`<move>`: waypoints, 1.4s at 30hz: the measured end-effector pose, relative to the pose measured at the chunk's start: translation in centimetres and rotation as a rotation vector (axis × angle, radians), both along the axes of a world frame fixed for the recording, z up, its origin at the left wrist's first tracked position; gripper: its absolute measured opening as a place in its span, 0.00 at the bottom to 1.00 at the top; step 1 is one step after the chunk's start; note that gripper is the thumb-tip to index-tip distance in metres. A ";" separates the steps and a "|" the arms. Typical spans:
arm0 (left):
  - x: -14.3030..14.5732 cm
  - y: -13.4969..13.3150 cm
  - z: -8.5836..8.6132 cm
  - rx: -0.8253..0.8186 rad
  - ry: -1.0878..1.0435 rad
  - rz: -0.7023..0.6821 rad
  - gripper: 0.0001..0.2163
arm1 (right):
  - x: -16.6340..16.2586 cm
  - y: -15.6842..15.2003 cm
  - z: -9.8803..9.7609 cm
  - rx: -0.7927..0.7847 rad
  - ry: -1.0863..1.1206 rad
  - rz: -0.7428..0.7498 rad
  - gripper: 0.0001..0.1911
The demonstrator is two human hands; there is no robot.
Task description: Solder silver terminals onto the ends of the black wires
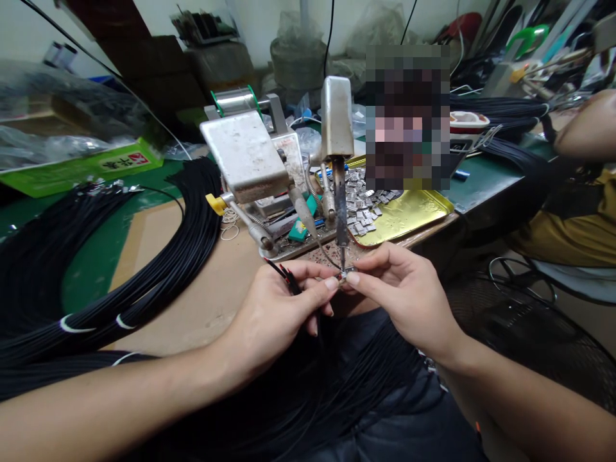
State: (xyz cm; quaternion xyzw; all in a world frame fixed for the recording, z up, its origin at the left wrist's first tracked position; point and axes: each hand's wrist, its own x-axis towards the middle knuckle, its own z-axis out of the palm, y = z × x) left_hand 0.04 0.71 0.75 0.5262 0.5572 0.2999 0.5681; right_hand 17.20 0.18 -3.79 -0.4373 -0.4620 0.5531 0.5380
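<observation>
My left hand (279,308) is closed in a pinch on a thin black cable (289,282) with red and black inner wires at its end. My right hand (399,289) pinches a small metal connector piece (347,274) against that wire end. Both meet directly under the tip of a soldering iron (341,212) that points straight down from a metal stand (248,154). A solder wire curves down toward the same spot. More black cable lies across my lap.
A big bundle of black cables (110,269) loops over the left of the bench. A yellow tray (409,215) with several small metal pieces sits behind the iron. Another person sits at the right. A green box (81,170) lies far left; a fan grille stands low right.
</observation>
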 end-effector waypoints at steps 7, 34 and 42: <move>0.0 -0.1 0.0 0.006 0.004 -0.009 0.13 | 0.0 0.0 0.0 -0.002 -0.003 -0.009 0.14; 0.1 -0.2 -0.1 -0.061 0.038 -0.069 0.13 | 0.8 0.2 0.8 0.063 -0.232 0.101 0.07; 0.4 -1.0 -0.3 -0.165 0.029 -0.297 0.12 | 5.9 1.8 3.8 0.087 -0.476 0.524 0.09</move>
